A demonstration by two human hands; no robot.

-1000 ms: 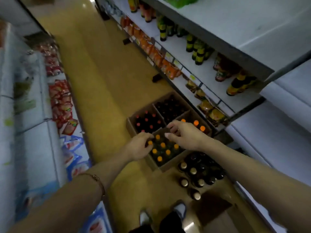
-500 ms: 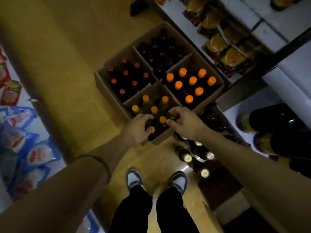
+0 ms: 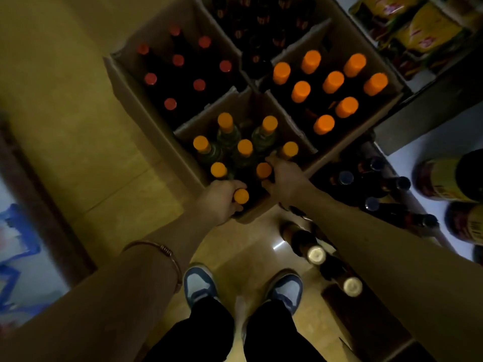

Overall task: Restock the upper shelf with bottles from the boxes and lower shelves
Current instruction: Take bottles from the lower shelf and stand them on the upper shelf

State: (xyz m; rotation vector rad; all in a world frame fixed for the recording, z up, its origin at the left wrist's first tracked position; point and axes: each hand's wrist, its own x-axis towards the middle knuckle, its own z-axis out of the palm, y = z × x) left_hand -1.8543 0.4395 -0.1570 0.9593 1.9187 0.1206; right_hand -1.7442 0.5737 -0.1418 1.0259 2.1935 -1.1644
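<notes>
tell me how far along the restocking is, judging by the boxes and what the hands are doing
Done: the nearest cardboard box of yellow-capped green bottles shows gaps, though that proves nothing. In hand: the left hand grips one yellow-capped bottle by its neck, the right hand holds another; both bottles sit in the box. Left: the box of orange-capped bottles and the box of red-capped bottles look nearly full. The upper shelf is out of view.
</notes>
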